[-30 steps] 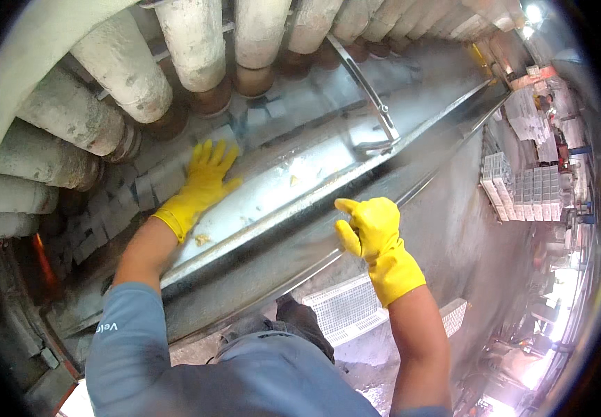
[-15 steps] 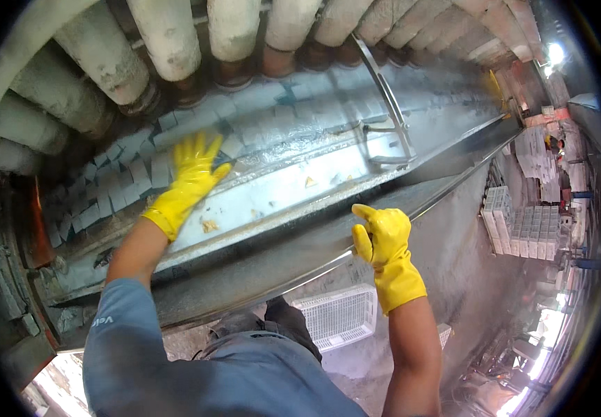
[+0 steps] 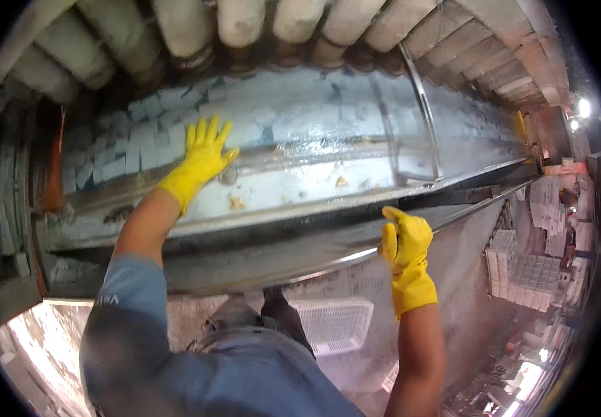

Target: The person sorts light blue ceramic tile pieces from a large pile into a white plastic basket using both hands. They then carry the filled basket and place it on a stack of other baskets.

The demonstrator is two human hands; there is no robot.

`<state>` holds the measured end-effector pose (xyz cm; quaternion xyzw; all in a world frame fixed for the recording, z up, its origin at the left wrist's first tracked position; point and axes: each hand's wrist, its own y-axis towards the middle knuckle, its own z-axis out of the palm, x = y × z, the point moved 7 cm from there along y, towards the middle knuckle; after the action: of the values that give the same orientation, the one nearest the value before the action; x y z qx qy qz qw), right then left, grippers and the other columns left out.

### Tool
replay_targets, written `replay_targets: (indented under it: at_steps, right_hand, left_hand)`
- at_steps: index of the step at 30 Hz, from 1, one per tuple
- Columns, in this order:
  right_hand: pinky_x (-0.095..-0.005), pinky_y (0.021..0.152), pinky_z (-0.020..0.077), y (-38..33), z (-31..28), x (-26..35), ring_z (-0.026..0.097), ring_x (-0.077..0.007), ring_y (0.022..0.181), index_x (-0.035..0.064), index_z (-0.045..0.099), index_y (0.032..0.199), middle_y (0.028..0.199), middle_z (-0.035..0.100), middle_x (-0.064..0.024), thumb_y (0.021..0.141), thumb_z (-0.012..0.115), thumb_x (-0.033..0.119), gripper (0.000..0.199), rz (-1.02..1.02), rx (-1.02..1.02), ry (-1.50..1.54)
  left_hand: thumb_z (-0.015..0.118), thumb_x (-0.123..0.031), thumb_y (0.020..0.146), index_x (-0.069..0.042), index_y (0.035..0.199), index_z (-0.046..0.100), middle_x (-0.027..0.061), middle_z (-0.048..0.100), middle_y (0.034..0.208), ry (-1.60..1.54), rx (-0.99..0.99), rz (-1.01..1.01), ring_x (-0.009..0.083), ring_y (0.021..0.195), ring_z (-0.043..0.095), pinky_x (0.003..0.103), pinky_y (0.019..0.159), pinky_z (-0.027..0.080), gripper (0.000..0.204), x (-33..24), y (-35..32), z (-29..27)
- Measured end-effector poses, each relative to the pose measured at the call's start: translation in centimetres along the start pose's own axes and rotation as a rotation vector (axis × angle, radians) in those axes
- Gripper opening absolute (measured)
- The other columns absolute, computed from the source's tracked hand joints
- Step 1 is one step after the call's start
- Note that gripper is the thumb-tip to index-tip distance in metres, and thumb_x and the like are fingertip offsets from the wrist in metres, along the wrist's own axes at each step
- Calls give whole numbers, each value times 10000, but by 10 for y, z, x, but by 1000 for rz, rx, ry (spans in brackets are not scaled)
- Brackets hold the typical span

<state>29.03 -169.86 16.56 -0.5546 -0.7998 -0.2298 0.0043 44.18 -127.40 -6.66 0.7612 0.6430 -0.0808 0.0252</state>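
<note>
My left hand (image 3: 204, 158), in a yellow rubber glove, is open with its fingers spread. It reaches over the near edge of a wet layer of small pale rectangular pieces (image 3: 134, 151), and I cannot tell whether it touches them. My right hand (image 3: 407, 243), gloved alike, hovers by the trough's front edge. Its forefinger points left while the other fingers curl into the palm; nothing shows in them. Between the hands runs a whitish ledge (image 3: 293, 186) with yellowish crumbs (image 3: 236, 203) on it.
Thick pale rollers or pipes (image 3: 241, 24) line the far side. A metal bar (image 3: 422, 111) crosses the wet bed at right. A dark trough (image 3: 300, 240) lies along the near side. A white plastic crate (image 3: 335, 325) stands below, and stacked pale crates (image 3: 523, 271) stand at right.
The view has shifted, so the bed looks more level. My left hand's fingers have spread wider, and the dark patch beside its thumb no longer shows. My right hand keeps its curled shape.
</note>
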Motion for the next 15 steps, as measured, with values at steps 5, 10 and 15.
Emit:
replay_targets:
  at_steps: [5, 10, 15]
  right_hand:
    - [-450, 728, 539, -11, 9, -5, 695, -343, 710, 34, 816, 1102, 676, 712, -83, 1022, 673, 375, 378, 11, 0, 12]
    - [-466, 717, 540, -17, 1, -12, 688, -358, 695, 53, 820, 1101, 728, 727, -104, 950, 733, 316, 315, -4, -20, 4]
    - [-470, 717, 534, -8, 5, -3, 681, -366, 702, 63, 818, 1094, 744, 718, -110, 970, 719, 348, 326, 4, 7, 3]
  left_hand:
    - [598, -616, 1049, -172, 1753, 299, 210, 222, 1814, 18, 69, -55, 484, 1652, 190, 647, 1330, 94, 884, -11, -7, 3]
    - [638, -596, 1038, -161, 1721, 373, 197, 308, 1785, -22, 163, 21, 426, 1641, 259, 609, 1332, 152, 852, -17, -14, -16]
    - [680, -563, 1013, -116, 1693, 410, 230, 363, 1749, -76, -177, 65, 432, 1622, 297, 606, 1327, 175, 858, -27, 10, -14]
